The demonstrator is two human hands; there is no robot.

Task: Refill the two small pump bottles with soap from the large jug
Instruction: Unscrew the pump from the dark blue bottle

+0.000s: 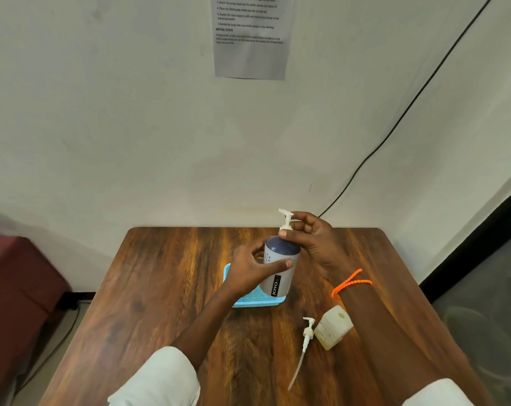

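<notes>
While you look down at the wooden tabletop point(166, 288), your two hands meet at the grey pump bottle point(277, 273) in the middle of the frame. This bottle has a dark blue shoulder and a black label with the word JOYO. It stands upright, with its lower part in front of a light blue tray point(248, 301); I cannot tell for sure whether it stands inside the tray or is lifted a little above it. Your left hand point(248, 271) has its grip around the body of the bottle from the left side, the thumb lying across the front of it. Your right hand point(313, 238) is at the top of the bottle, and its grip pinches the white pump head point(286, 219), with fingertips at the collar and near the nozzle. The pump head sits in the neck of the bottle and its nozzle points to the upper left. On your right wrist you wear an orange bracelet point(351, 284).

Lower right of the middle, a second small bottle point(333, 328), pale yellow and square, is on the tabletop just beside your right forearm; its opening has no pump. A second white pump point(305, 341) with its long tube lies flat just left of that bottle, the tube going down toward the lower edge of the frame.

At the top of the frame a printed paper sheet point(251, 36) hangs on the wall, and a black cable point(395, 124) runs down the wall from the upper right
</notes>
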